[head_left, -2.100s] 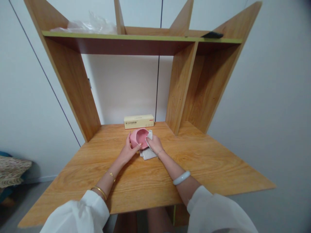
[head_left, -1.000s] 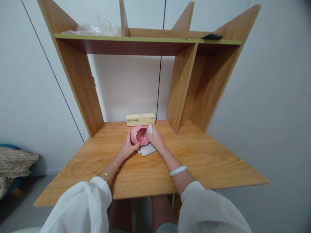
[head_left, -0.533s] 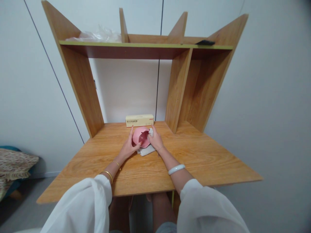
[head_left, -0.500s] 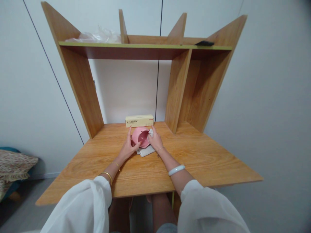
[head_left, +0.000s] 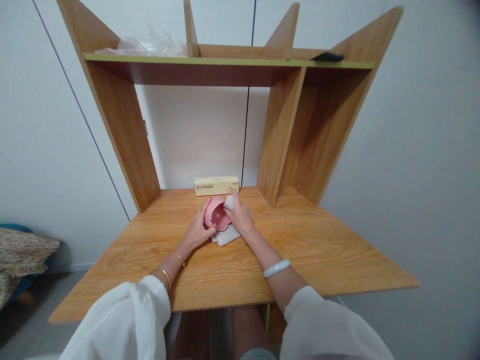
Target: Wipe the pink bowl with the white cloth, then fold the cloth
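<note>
A pink bowl is tilted over the desk, its hollow side facing me. My left hand grips it by the left side, thumb near the lower rim and fingers behind. At the bowl's right edge, my right hand is closed around a white cloth, which shows between the fingers and the rim; its index finger points away from me. The lower part of the cloth lies on the desk beneath the bowl. The fingertips of my right hand are partly hidden.
Behind the bowl stands a long cream box with printed lettering. The wooden desk carries a shelf unit with upright panels. Clear plastic bags and a flat black item rest on the upper shelf.
The bowl has turned in my left hand so that more of its inside faces me. My right hand has shifted along the rim, with more cloth showing above it. The view has moved slightly.
</note>
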Action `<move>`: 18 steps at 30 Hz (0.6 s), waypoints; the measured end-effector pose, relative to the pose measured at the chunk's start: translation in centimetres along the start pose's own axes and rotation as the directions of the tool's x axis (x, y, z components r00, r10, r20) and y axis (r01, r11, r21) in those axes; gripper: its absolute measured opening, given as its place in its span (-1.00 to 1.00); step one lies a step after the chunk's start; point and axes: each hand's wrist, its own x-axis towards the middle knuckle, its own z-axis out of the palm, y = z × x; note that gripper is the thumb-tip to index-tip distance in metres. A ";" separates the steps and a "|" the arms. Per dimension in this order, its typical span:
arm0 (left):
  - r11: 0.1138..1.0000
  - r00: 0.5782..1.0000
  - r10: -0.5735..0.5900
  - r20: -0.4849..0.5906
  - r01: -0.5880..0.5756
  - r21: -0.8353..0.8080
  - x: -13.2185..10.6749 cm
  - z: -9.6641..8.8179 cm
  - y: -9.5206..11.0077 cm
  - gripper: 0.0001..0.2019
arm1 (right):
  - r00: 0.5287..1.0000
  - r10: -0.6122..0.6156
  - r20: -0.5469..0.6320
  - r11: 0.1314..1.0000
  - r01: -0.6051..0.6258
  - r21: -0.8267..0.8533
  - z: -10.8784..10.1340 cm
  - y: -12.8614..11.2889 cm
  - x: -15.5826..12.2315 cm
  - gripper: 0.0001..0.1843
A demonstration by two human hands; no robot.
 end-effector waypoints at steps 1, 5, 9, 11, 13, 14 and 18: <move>1.000 1.000 0.003 0.014 -0.003 0.012 0.0 0.0 0.1 -0.19 | 1.000 0.018 0.012 1.000 -0.018 0.008 0.1 0.2 0.1 -0.27; 1.000 1.000 -0.020 -0.013 0.020 -0.008 -0.1 0.2 0.2 -0.19 | 0.993 0.110 0.040 0.982 -0.115 0.150 1.0 1.0 0.2 -0.37; 0.988 0.989 -0.147 -0.021 0.146 -0.057 -0.2 0.7 -0.2 -0.07 | 0.989 0.147 -0.001 0.949 -0.141 0.283 1.6 1.2 0.2 -0.43; 0.987 0.988 -0.156 -0.009 0.155 -0.044 -0.2 0.8 -0.3 -0.05 | 0.990 0.144 0.004 0.942 -0.139 0.305 1.6 0.9 0.0 -0.45; 0.992 0.992 -0.125 -0.036 0.124 -0.022 -0.2 0.7 -0.3 -0.10 | 0.992 0.128 0.016 0.959 -0.128 0.253 1.2 0.4 -0.1 -0.41; 0.994 0.993 -0.106 -0.053 0.105 -0.004 -0.2 0.6 -0.3 -0.13 | 0.993 0.118 0.018 0.974 -0.120 0.194 0.8 0.1 -0.2 -0.37; 0.991 0.997 -0.068 -0.046 0.073 0.109 -0.1 0.1 0.0 -0.19 | 0.999 0.029 -0.013 0.996 -0.030 -0.089 -0.7 -0.8 -0.5 -0.26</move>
